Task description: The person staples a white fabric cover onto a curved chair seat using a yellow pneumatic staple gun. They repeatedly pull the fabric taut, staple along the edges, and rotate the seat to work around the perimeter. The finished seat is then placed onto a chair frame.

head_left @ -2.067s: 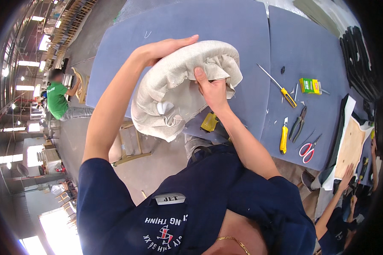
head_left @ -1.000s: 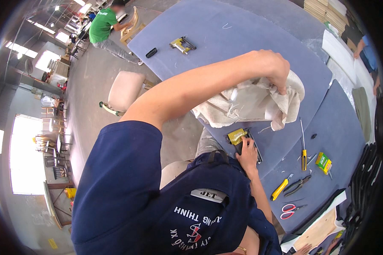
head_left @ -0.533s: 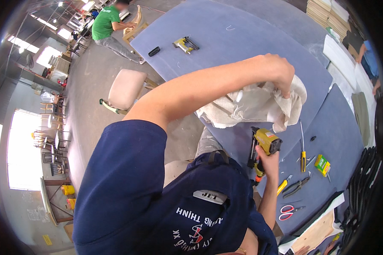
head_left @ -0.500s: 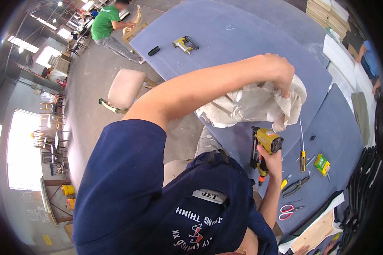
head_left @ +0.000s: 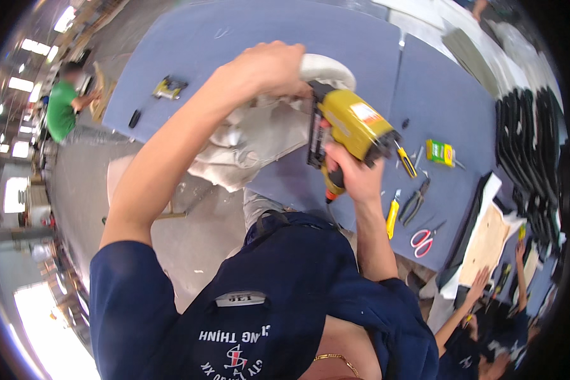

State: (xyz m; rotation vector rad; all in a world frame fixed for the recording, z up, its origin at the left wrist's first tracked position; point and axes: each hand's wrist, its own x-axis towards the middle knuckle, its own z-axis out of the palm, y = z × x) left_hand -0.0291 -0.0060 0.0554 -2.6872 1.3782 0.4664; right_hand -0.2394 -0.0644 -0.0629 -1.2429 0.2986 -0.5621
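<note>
My left hand (head_left: 263, 69) grips the top edge of a cream upholstered seat cushion (head_left: 253, 136) and holds it up over the blue-grey table (head_left: 259, 31). Loose cream fabric hangs from the cushion's underside. My right hand (head_left: 354, 174) holds a yellow pneumatic staple gun (head_left: 348, 126) by its handle. The gun's nose presses against the cushion's right edge, just below my left hand.
To the right on the table lie yellow-handled screwdrivers (head_left: 392, 215), pliers (head_left: 417, 201), red scissors (head_left: 424, 237) and a small green box (head_left: 440, 152). A second staple gun (head_left: 169, 88) lies far left. A person in green (head_left: 60, 111) works at left; another person's hands (head_left: 487, 278) reach in at lower right.
My right hand picked the staple gun off the table and raised it to the cushion's edge. My left hand kept its hold on the cushion, which now stands more upright.
</note>
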